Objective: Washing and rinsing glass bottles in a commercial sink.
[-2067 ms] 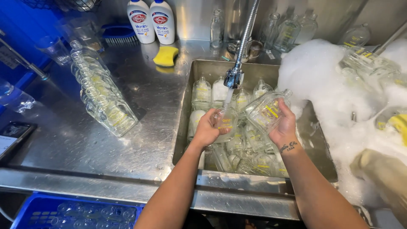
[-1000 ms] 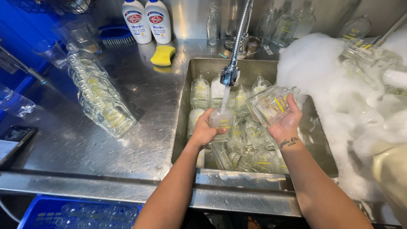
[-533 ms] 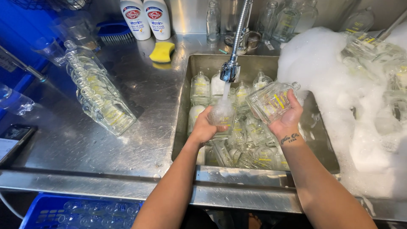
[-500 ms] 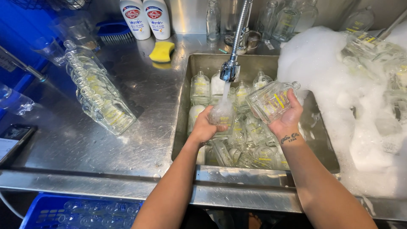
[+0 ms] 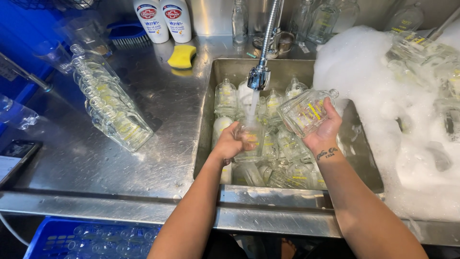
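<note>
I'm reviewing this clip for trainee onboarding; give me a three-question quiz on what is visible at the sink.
1. True or false: the left hand holds a glass bottle under the running tap.
2. What does the right hand hold?
A. yellow sponge
B. clear square bottle, lying sideways
C. blue brush
3. Fill in: the basin to the right of the sink is covered in white ____.

Key: 1 true; 2 B, the square bottle; 3 foam.
</note>
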